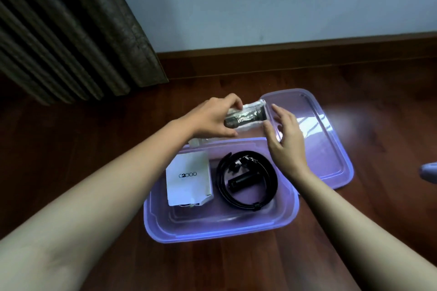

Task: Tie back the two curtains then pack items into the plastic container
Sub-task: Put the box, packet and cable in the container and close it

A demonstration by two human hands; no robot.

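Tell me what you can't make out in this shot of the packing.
Head view only.
Silver packet: blurred, one end covered by the left grip; label unreadable.
Pale blue object: cut off by the right edge; unidentifiable.
Curtain: cut by top and left edges; no tie-back in frame.

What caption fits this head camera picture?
Left hand holds a silvery packet behind the purple container with belt and white box.

Your one head-worn camera looks forward and steeply down, close above the plastic container (pixel 212 231) on the floor (pixel 354 243), facing the wall (pixel 260 7).
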